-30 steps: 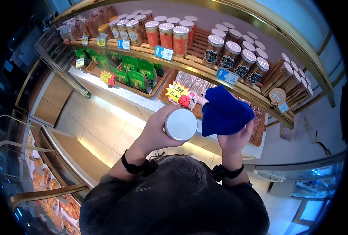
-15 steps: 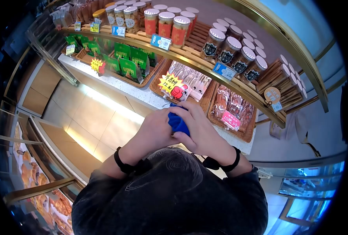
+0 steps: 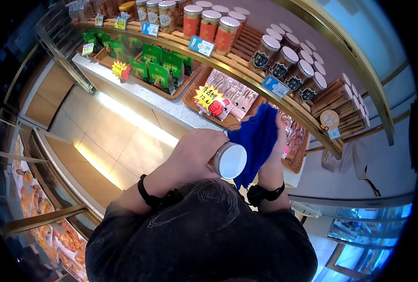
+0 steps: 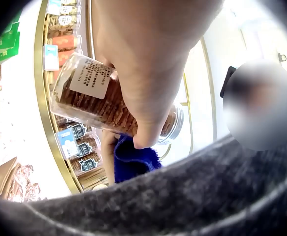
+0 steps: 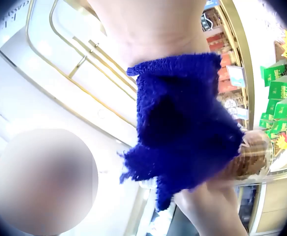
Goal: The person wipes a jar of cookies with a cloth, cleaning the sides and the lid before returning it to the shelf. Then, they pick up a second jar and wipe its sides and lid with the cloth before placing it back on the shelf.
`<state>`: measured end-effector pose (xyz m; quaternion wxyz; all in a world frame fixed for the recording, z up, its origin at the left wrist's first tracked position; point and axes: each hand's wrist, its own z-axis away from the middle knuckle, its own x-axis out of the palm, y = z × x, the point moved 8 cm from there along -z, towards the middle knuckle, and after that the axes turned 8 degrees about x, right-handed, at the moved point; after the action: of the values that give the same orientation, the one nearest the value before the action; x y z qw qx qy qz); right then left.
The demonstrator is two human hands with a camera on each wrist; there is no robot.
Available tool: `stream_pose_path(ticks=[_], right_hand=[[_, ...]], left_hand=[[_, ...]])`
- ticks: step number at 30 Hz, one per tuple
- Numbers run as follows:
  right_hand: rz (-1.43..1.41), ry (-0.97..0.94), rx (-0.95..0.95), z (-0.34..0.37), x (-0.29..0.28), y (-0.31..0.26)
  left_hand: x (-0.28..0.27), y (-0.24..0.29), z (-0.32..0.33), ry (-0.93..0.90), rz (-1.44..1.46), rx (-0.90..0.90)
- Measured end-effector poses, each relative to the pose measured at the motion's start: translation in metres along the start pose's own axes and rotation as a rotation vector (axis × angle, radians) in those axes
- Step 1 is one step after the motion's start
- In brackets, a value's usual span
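My left hand (image 3: 197,152) grips a clear round jar (image 4: 104,105) with a pale, silvery lid. In the left wrist view, brown layered pieces show through the jar's wall beside a white printed label (image 4: 90,78). The jar lies tilted, its lid (image 3: 232,161) facing up toward the head camera. A blue cloth (image 3: 258,141) hangs from my right hand (image 3: 275,152), close beside the jar. The cloth hides most of the right fingers and overlaps part of the jar in the right wrist view.
Ahead runs a gold-edged shelf (image 3: 237,70) with jars in rows, some with red labels (image 3: 209,32), others with dark ones (image 3: 284,61). Below it, wicker baskets hold green packets (image 3: 159,75) and wrapped goods (image 3: 242,101). A glass case of pastries (image 3: 35,202) stands at the left.
A second ago the hands were apart; then both closed together round the cloth at the jar. Now the right hand has drawn back rightward with the cloth, and the jar's lid shows again.
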<state>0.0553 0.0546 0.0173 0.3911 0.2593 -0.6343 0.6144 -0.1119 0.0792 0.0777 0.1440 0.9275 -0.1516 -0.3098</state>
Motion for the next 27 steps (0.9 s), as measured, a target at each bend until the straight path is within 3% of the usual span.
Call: stream_pose_path(ticks=[2, 3, 4, 6, 7, 8, 10, 12, 14, 15, 16, 17, 18, 20, 22, 24, 26, 27], right_hand=[[0.020, 0.062, -0.275, 0.018, 0.011, -0.024], [-0.115, -0.014, -0.302, 0.027, 0.012, -0.025], [0.019, -0.162, -0.294, 0.037, 0.040, -0.023], [0.660, -0.289, -0.462, 0.056, 0.072, -0.007], [1.105, -0.475, -0.617, 0.067, 0.093, 0.000], [1.558, -0.653, -0.762, 0.077, 0.103, 0.016], [1.806, -0.737, -0.981, 0.088, 0.104, 0.031], [1.819, -0.678, -0.983, 0.085, 0.105, 0.028], [1.791, -0.593, -0.733, 0.073, 0.104, 0.029], [1.798, -0.576, -0.753, 0.073, 0.107, 0.031], [1.817, -0.440, -0.728, 0.066, 0.106, 0.029], [1.826, -0.307, -0.698, 0.061, 0.103, 0.028], [1.827, -0.175, -0.665, 0.057, 0.098, 0.026], [1.793, -0.123, -0.626, 0.052, 0.089, 0.026], [1.705, 0.037, -0.459, 0.038, 0.062, 0.024], [1.431, 0.086, -0.391, 0.025, 0.033, 0.016], [0.420, 0.236, 0.108, 0.016, -0.027, 0.023], [0.182, 0.225, 0.124, 0.021, -0.033, 0.015]], left_hand=[[0.004, -0.014, 0.002, -0.131, 0.086, -0.173], [0.005, -0.019, 0.006, -0.104, 0.135, -0.235], [0.006, -0.016, 0.006, -0.102, 0.137, -0.233], [0.015, -0.020, 0.013, -0.124, 0.362, -0.393], [0.028, -0.024, 0.019, -0.243, 0.495, -0.445], [0.040, -0.020, 0.025, -0.388, 0.518, -0.329], [0.036, -0.013, 0.020, -0.503, 0.658, -0.431], [0.042, -0.017, 0.023, -0.545, 0.676, -0.371], [0.047, -0.008, 0.021, -0.584, 0.693, -0.320], [0.042, -0.010, 0.015, -0.520, 0.598, -0.375], [0.037, -0.012, 0.012, -0.451, 0.501, -0.432], [0.035, -0.014, 0.011, -0.460, 0.292, -0.452], [0.038, -0.011, 0.011, -0.469, 0.287, -0.442], [0.041, -0.014, 0.011, -0.501, 0.023, -0.424], [0.050, -0.017, 0.014, -0.601, -0.107, -0.407], [0.049, -0.012, 0.014, -0.537, -0.224, -0.315], [0.043, -0.005, 0.005, -0.433, 0.020, -0.359], [0.042, -0.006, 0.010, -0.442, 0.169, -0.418]])
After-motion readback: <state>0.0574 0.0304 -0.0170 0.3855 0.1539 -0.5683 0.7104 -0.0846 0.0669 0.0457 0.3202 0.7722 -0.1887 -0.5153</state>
